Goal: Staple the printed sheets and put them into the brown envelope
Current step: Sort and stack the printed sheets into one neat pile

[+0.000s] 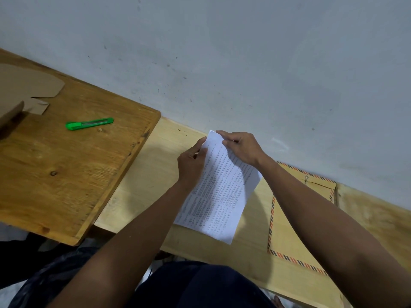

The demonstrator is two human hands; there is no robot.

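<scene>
The printed sheets [219, 196] are white pages of small text, held tilted over the pale wooden table [144, 181]. My left hand [192, 164] grips their upper left edge. My right hand [241, 147] pinches the top corner near the wall. The brown envelope [289, 227], with a red and black striped border, lies flat on the table to the right, partly under my right forearm. No stapler is in view.
A darker wooden board [66, 165] lies at the left, carrying a green utility knife [89, 124] and a folded cardboard piece [26, 87]. A grey wall [244, 63] runs right behind the table. My dark-clothed lap is below.
</scene>
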